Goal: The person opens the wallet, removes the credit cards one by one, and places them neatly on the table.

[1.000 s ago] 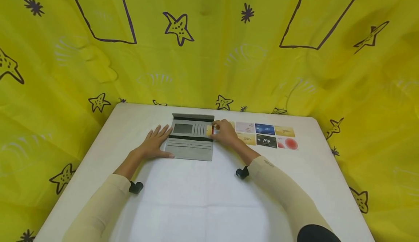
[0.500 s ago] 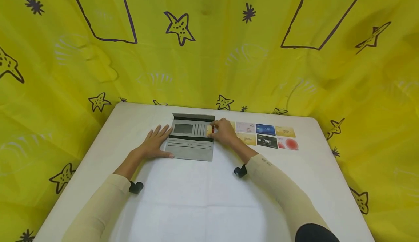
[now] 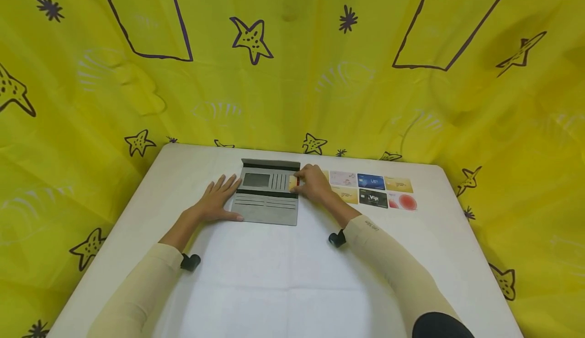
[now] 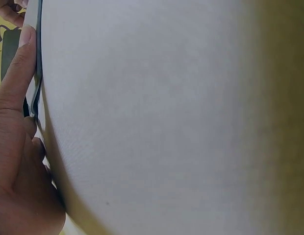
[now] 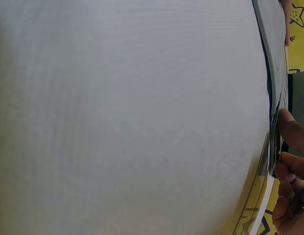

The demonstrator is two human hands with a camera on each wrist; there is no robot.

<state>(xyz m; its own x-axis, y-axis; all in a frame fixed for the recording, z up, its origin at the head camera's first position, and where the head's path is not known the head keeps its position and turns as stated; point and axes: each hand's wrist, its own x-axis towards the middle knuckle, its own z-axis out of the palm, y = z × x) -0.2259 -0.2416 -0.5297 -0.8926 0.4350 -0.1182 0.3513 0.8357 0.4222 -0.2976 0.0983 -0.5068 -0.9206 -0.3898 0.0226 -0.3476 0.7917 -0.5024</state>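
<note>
A grey long wallet [image 3: 264, 214] lies unfolded on the white table, with card slots and a dark window pocket showing. My left hand [image 3: 214, 202] rests along its left edge, fingers spread and thumb on the lower left corner; the left wrist view shows this thumb [image 4: 19, 73] lying on the wallet. At the wallet's right edge my right hand [image 3: 315, 184] pinches a yellow card [image 3: 293, 182] with a red strip. That card sits in the rightmost upright slot, partly hidden by the fingers. In the right wrist view, fingertips [image 5: 285, 117] touch the wallet's edge.
Right of the wallet, several cards lie in two rows, among them a blue VIP card [image 3: 370, 181], a black Vip card [image 3: 373, 198] and a red-and-white card [image 3: 402, 201]. My right hand partly covers the nearest ones. A yellow curtain [image 3: 292, 89] hangs behind the table.
The right hand has moved slightly left, and the yellow card has slid a little further into the wallet's slot. My left hand and the wallet have stayed in place.
</note>
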